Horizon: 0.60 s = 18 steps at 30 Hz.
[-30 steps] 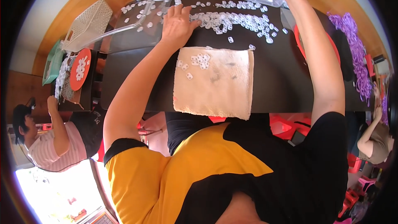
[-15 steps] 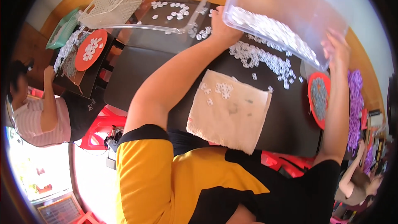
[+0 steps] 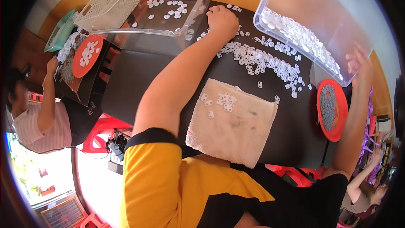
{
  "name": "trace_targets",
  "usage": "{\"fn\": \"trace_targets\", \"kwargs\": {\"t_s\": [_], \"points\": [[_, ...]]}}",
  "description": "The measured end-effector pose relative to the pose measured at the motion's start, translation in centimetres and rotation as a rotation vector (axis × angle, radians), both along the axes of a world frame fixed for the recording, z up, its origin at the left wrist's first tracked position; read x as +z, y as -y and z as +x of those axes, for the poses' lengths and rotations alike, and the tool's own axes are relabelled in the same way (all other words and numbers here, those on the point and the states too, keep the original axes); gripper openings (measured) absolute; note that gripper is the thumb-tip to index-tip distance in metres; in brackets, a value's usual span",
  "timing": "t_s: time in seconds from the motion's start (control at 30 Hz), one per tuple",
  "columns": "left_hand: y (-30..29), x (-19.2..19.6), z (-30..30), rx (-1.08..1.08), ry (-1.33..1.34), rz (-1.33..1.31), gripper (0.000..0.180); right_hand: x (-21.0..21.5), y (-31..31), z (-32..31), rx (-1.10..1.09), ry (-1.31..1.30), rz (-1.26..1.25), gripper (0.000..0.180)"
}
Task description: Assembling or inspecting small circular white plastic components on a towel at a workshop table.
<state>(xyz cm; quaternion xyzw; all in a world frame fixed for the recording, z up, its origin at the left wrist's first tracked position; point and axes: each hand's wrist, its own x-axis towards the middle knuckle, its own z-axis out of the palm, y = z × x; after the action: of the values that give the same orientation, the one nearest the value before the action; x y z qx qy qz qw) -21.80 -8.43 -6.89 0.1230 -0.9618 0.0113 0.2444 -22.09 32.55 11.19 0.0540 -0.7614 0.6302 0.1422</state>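
My left hand (image 3: 222,22) lies on the dark table, back upward. Its fingers look slightly apart and bent down, with fingertips partly hidden. Small white plastic pieces with holes (image 3: 261,59) are spread in a heap beside and below it. At the right, my right hand (image 3: 358,64) grips the end of a clear plastic bin (image 3: 333,14), which is tilted. Many white pieces (image 3: 297,33) have gathered along the bin's lower side. A beige cloth (image 3: 236,131) lies nearest to me, with several white pieces (image 3: 226,101) on it.
Another clear bin (image 3: 147,31) and a white basket (image 3: 112,8) stand far left. A red plate of grey bits (image 3: 328,107) sits below my right forearm. Another red plate (image 3: 80,69) holds white pieces near a seated person (image 3: 42,122). Another person (image 3: 358,194) is at lower right.
The tilted bin has moved right with my right hand, away from my left hand. More of my left hand and of the white pieces on the table now shows.
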Motion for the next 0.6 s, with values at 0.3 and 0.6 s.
{"fn": "trace_targets", "kwargs": {"t_s": [0.3, 0.6], "points": [[-2.7, 2.6, 3.8, -0.266, -0.135, 0.090, 0.033, -0.3, -1.1, -0.6, -0.039, -0.012, -0.008, 0.033], [0.4, 0.3, -5.3, -0.233, -0.061, 0.109, 0.026, -0.5, -0.9, -0.2, -0.060, 0.009, 0.003, 0.034]]}}
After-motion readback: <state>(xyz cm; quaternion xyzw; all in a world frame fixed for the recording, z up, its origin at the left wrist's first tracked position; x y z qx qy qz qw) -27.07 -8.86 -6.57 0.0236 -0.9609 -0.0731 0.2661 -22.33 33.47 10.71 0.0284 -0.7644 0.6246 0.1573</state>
